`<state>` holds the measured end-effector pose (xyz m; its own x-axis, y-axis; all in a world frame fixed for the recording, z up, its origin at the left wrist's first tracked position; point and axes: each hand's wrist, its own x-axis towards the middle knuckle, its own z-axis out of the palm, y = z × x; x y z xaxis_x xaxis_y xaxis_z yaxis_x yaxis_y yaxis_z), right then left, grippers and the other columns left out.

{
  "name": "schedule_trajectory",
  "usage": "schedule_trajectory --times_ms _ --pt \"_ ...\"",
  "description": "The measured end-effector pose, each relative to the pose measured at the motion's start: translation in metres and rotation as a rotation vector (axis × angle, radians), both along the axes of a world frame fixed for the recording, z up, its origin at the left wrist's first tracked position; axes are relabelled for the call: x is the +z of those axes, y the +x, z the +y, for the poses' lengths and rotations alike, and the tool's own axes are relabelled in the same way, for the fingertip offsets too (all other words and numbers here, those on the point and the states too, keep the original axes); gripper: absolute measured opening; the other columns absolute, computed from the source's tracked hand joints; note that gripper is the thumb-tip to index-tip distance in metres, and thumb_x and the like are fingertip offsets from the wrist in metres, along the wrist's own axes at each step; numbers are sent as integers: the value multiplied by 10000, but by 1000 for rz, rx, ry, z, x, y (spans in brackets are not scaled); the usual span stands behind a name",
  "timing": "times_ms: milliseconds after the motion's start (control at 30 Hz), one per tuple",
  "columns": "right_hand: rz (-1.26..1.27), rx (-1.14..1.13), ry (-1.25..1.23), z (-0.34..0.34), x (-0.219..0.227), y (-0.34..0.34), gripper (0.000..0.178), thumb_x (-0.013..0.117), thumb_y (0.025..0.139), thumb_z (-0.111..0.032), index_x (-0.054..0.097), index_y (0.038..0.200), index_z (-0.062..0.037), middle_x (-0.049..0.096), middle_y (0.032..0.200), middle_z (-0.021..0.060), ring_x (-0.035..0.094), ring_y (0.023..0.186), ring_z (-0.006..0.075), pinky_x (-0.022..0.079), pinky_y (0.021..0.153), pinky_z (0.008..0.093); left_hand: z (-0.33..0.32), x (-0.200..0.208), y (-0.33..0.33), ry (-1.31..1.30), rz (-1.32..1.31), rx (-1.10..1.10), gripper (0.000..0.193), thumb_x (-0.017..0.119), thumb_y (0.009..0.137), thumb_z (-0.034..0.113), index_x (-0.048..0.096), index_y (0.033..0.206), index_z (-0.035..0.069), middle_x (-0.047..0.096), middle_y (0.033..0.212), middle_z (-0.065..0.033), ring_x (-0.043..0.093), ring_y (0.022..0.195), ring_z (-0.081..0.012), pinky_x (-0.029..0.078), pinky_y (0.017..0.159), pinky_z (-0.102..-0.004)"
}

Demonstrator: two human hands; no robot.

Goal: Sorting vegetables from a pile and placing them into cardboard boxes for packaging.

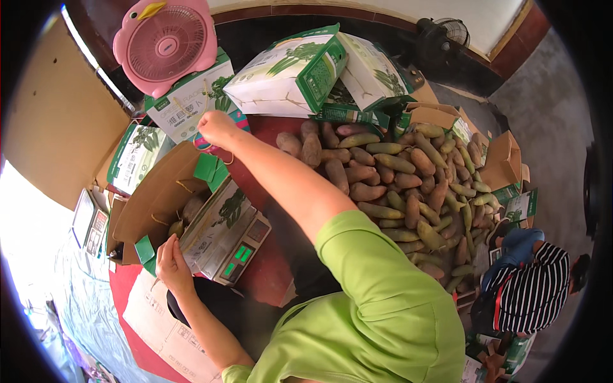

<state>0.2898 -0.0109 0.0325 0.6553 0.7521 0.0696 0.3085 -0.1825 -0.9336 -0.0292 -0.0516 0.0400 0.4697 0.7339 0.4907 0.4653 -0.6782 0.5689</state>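
An open carton [214, 223], white and green outside and brown inside, rests on a digital scale [244, 252] with a green display. A few sweet potatoes [189, 207] lie inside it. My left hand [170, 263] grips the carton's near corner by a green tab. My right hand [216, 127] reaches across to the far side, fingers closed on the upper edge of the raised brown flap [163, 185], where a cord loop hangs. A large pile of sweet potatoes [408, 185] covers the red table [268, 274] to the right.
Printed green-and-white cartons [290, 70] are stacked behind, with a pink fan [166, 41] on one. Flat cardboard [57, 127] leans at the left beside a small second scale [89, 223]. A person in a striped top [533, 290] crouches at the right. A black fan [447, 32] stands behind.
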Motion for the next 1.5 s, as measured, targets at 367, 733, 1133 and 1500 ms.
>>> schedule_trajectory --times_ms 367,733,1133,1500 --pt "170 -76 -400 -6 -126 8 194 565 790 -127 679 887 -4 650 878 226 648 755 303 496 686 380 26 7 -38 -364 -527 240 243 498 946 114 604 1130 -3 636 1076 -120 594 1012 -174 441 899 -294" --pt "78 103 -353 -8 -117 15 241 595 792 -167 679 924 17 664 893 196 642 844 290 474 752 365 96 -61 -138 -897 -699 501 545 585 883 400 399 1349 186 423 1367 -59 385 1249 -243 360 924 -459" --pt "220 224 -335 -6 -102 -8 306 481 822 -173 657 979 22 650 964 196 606 901 257 441 792 383 106 -93 -130 -1072 -501 342 439 591 870 402 538 1211 132 622 1014 -12 598 893 -148 497 745 -377" --pt "471 260 -317 -10 -87 -7 290 443 818 -64 642 1005 33 648 868 120 609 776 204 456 684 341 86 -103 -130 -1132 -842 262 352 631 861 297 584 1123 66 627 945 -23 599 806 -120 483 684 -283"
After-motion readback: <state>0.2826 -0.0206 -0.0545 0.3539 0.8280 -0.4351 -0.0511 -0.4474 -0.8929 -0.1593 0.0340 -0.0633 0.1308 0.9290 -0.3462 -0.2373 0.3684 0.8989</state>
